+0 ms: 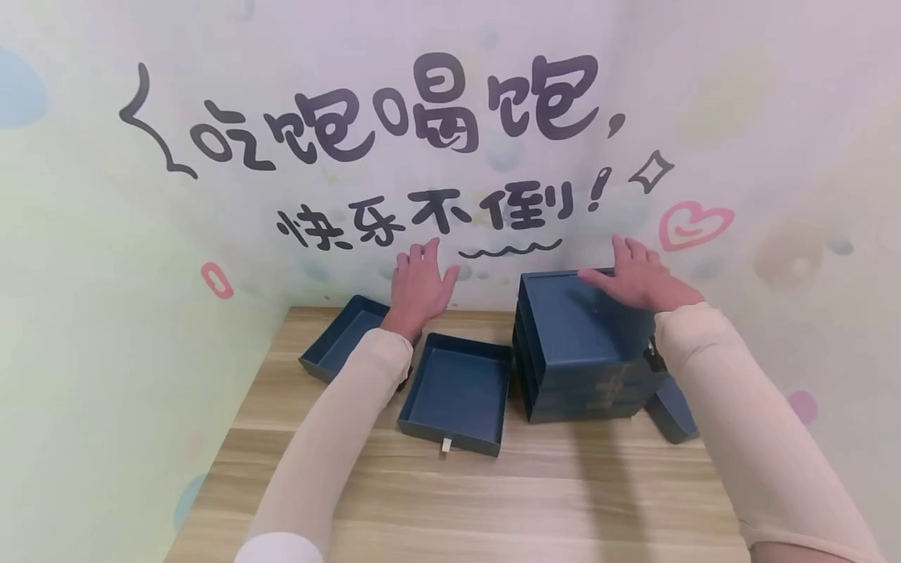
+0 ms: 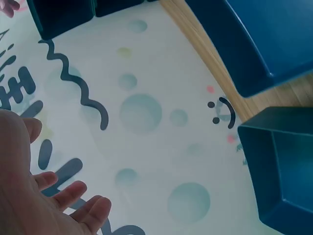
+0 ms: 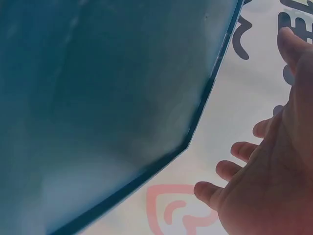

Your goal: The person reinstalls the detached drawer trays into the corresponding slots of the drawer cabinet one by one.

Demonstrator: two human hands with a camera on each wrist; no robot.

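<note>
Two bare hands reach forward over a pale wood-grain bench [image 1: 450, 508], both with fingers extended and parted, holding nothing. Taking the dark blue, shallow rectangular tray with a white front tab [image 1: 457, 395] as the clock's centre, the left hand [image 1: 419, 285] hangs at eleven o'clock, in front of the lettered white wall [image 1: 450, 23]; the left wrist view shows its bent fingertips meeting no tray. The right hand [image 1: 637, 274] is at the one o'clock corner of the dark blue, box-shaped, tiered cabinet [image 1: 584, 320], which stands between two and three o'clock. The right wrist view leaves a gap between palm and cabinet edge, so that hand seems to bear no weight, and the cabinet stands by itself on its base. The white tab points to six o'clock, toward the person, probably so that it can be pinched from that side. A second dark blue, open-topped tray [image 1: 345, 340] lies at ten o'clock, partly hidden by the left sleeve [image 1: 352, 407]; both trays rest hollow side up, which probably keeps them steady and their insides reachable. At three o'clock, past the cabinet, a dark blue, low-walled piece [image 1: 672, 410] is too covered to identify surely.
</note>
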